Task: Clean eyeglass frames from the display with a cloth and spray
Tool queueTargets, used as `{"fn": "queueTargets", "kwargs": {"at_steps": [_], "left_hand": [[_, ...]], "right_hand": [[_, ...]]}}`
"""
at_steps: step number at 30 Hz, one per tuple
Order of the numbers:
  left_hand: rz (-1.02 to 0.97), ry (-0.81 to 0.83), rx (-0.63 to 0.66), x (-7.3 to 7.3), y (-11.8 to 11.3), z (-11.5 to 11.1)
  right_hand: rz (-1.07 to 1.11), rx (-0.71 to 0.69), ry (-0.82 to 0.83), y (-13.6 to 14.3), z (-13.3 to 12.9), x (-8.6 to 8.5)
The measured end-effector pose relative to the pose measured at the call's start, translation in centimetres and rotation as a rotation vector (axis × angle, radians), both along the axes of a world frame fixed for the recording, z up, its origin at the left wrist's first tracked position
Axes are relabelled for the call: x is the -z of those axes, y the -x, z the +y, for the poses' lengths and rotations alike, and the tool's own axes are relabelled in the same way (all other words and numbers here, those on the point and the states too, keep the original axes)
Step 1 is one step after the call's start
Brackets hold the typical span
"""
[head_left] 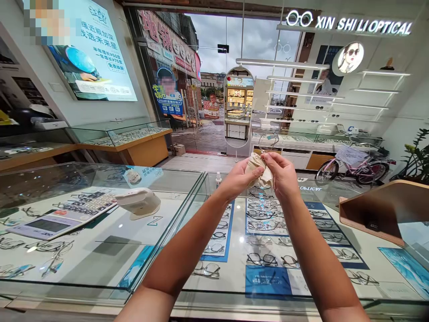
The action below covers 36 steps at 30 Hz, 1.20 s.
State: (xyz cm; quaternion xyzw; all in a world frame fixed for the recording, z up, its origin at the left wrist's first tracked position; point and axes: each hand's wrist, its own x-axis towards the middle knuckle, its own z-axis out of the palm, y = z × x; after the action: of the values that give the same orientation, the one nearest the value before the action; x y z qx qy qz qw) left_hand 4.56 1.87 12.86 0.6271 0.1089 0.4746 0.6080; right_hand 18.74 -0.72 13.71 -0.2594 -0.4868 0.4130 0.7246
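Observation:
Both my hands are raised and close together above the glass display counter (231, 279). Bunched in the fingers of my left hand (241, 175) is a cream cleaning cloth (264, 175). My right hand (282, 171) has its thumb and fingers pinched at the cloth's upper edge. A pair of thin-rimmed eyeglasses (269, 149) sticks up from those right fingertips; its lower part is hidden by the fingers and cloth. A small white bottle (218, 180) stands beyond my left forearm.
On the left glass case lie a large calculator (63, 219) and a white handheld device (139, 202). Rows of eyeglasses (262, 259) fill the counter under my arms. A wooden-backed stand (372, 210) is at right. Farther off are an oval mirror (238, 107) and a pink bicycle (355, 165).

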Motion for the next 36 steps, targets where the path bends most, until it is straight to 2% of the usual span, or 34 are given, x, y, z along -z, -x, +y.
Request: {"fn": "queueTargets", "kwargs": {"at_steps": [3,5,8,10,12,15,17,19,23,26,28,32,36], "left_hand": [[-0.004,-0.076,-0.134,0.1,-0.2,0.1],[0.000,-0.128,-0.247,0.1,-0.1,0.2],[0.036,-0.183,-0.333,-0.2,0.2,0.2],[0.059,-0.207,-0.379,-0.5,0.7,0.1],[0.099,-0.217,-0.394,-0.8,1.3,0.1],[0.209,-0.156,-0.259,-1.3,2.3,0.4],[0.280,-0.072,-0.151,-1.5,3.1,0.8],[0.302,0.010,-0.099,-1.6,3.8,1.4],[0.190,0.115,-0.094,-1.9,5.0,2.8],[0.064,0.114,-0.104,-1.9,5.5,3.6],[0.004,0.052,-0.117,-1.8,5.6,4.0],[-0.036,-0.059,-0.176,-1.3,4.8,3.9],[-0.045,-0.091,-0.194,-0.5,3.2,3.3]], "right_hand": [[-0.108,0.089,-0.041,-0.1,-0.2,0.1],[-0.249,0.306,-0.150,-0.1,-0.5,0.1],[-0.586,0.701,-0.387,-0.5,-1.3,-0.1],[-0.834,0.870,-0.501,-0.9,-1.7,-0.3],[-1.029,0.960,-0.551,-1.4,-2.0,-0.6],[-1.182,1.013,-0.576,-1.8,-2.2,-1.0],[-1.231,1.001,-0.596,-2.0,-2.3,-1.3],[-1.258,0.964,-0.606,-2.2,-2.4,-1.4],[-1.213,0.940,-0.561,-2.9,-2.6,-1.6],[-1.046,0.933,-0.475,-3.4,-2.7,-1.7],[-0.888,0.817,-0.396,-3.5,-2.8,-1.8],[-0.614,0.490,-0.198,-2.9,-2.4,-1.4],[-0.528,0.313,-0.060,-1.9,-1.6,-0.5]]}}
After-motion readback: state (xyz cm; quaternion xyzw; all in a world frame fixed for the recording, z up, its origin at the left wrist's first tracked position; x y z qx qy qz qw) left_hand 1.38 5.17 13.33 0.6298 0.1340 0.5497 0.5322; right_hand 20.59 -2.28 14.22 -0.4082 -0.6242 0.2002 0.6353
